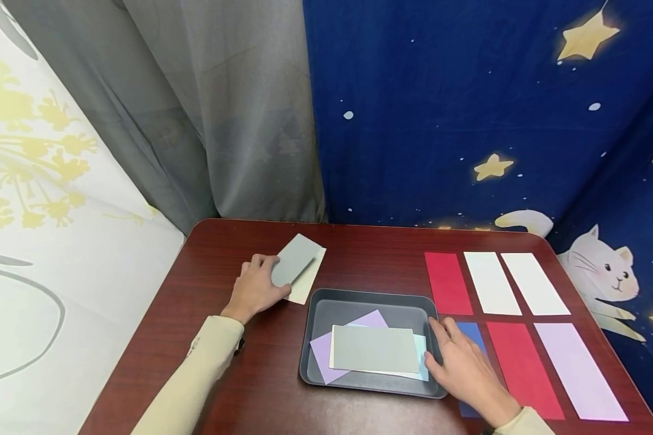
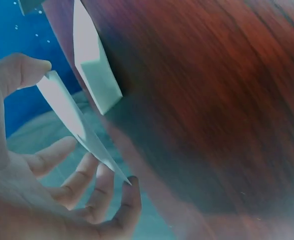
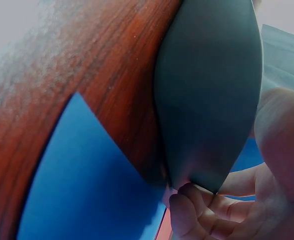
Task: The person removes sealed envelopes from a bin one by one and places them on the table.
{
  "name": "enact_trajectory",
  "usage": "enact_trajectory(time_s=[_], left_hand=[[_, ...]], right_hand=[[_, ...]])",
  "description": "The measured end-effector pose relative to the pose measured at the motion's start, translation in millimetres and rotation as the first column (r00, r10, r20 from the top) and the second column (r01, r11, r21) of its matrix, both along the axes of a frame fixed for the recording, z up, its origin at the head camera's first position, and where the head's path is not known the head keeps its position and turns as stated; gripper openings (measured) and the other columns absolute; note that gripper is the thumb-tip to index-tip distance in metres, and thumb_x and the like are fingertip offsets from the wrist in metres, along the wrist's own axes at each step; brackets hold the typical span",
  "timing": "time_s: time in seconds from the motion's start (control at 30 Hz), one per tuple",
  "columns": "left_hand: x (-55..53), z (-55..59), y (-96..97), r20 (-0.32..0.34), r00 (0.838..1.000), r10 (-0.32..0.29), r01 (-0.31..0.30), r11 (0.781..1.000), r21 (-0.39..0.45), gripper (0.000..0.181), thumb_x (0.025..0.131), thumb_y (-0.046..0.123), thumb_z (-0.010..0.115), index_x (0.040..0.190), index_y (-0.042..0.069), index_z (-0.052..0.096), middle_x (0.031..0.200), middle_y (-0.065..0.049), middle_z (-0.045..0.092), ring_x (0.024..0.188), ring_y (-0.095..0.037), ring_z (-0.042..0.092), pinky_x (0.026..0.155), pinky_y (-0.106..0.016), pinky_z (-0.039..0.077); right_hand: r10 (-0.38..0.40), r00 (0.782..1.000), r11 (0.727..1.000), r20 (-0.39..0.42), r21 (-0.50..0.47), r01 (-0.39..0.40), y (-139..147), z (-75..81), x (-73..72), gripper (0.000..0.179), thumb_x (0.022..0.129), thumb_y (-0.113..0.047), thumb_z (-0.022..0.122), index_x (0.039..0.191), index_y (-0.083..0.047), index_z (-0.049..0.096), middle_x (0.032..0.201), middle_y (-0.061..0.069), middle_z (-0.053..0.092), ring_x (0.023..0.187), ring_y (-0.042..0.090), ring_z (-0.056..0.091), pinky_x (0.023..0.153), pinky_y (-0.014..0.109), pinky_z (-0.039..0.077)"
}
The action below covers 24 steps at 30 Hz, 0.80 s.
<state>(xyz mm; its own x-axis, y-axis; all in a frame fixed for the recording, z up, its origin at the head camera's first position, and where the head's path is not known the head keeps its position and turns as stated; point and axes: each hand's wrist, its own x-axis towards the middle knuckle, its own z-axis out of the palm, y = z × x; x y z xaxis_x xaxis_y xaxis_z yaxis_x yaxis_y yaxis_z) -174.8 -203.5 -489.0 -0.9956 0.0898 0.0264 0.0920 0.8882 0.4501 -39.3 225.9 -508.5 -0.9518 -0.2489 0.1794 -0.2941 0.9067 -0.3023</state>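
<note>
Dark tray (image 1: 399,314) on table (image 1: 283,374): grey card (image 1: 375,349) uppermost, purple card (image 1: 323,357), light-blue card (image 1: 422,355) showing beneath. Left hand (image 1: 257,287) pinches second grey card (image 1: 295,260) partly over cream card (image 1: 310,277), beyond tray's left corner. Right hand (image 1: 464,365) grips tray's right rim.

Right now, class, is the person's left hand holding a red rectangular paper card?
No: in the head view, the left hand grips a grey rectangular paper card.

The held card (image 1: 296,260) is grey, the tray (image 1: 402,311) charcoal, the starry curtain (image 1: 413,151) navy.
</note>
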Motion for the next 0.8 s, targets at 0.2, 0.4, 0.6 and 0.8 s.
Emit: enact_trajectory(time_s=[0.2,0.4,0.6,0.8], left_hand=[[-6.8,-7.6,-13.4,-0.001,0.997,0.082,-0.082,0.996,-0.022,0.077,0.090,0.039,0.075,0.153,0.000,0.054,0.150,-0.030,0.046,0.130,-0.051,0.047,0.093,-0.072,0.050],[-10.5,-11.5,-22.4,0.036,0.988,0.152,-0.151,0.988,-0.035,0.082,0.092,0.043,0.074,0.155,-0.002,0.046,0.148,-0.032,0.044,0.130,-0.054,0.045,0.094,-0.073,0.048],[-12.0,-14.6,-29.5,0.084,0.978,0.192,-0.188,0.981,-0.046,0.085,0.094,0.044,0.074,0.157,-0.004,0.042,0.147,-0.034,0.042,0.132,-0.056,0.041,0.097,-0.076,0.044],[-12.3,-17.6,-32.4,0.104,0.973,0.208,-0.199,0.976,-0.084,0.085,0.093,0.044,0.075,0.154,-0.006,0.044,0.144,-0.036,0.044,0.131,-0.059,0.042,0.096,-0.078,0.043]], right_hand=[[0.002,1.000,1.000,0.002,-0.004,-0.002,0,0.5,-0.5,0.064,0.086,-0.016,0.085,0.140,0.013,0.065,0.110,0.012,0.059,0.069,0.011,0.043,0.052,0.028,0.040],[0.003,1.000,1.000,-0.002,0.001,-0.003,0,1.2,-0.3,0.064,0.086,-0.016,0.085,0.140,0.013,0.065,0.110,0.012,0.060,0.069,0.010,0.043,0.053,0.028,0.040],[0.003,1.000,1.000,-0.003,0.003,-0.003,0,1.4,0.0,0.064,0.086,-0.016,0.086,0.139,0.013,0.066,0.109,0.011,0.060,0.068,0.010,0.042,0.053,0.028,0.039],[0.003,1.000,1.000,0.005,-0.002,-0.003,0,0.9,0.6,0.064,0.086,-0.016,0.085,0.140,0.013,0.065,0.109,0.011,0.060,0.068,0.010,0.042,0.053,0.028,0.039]])
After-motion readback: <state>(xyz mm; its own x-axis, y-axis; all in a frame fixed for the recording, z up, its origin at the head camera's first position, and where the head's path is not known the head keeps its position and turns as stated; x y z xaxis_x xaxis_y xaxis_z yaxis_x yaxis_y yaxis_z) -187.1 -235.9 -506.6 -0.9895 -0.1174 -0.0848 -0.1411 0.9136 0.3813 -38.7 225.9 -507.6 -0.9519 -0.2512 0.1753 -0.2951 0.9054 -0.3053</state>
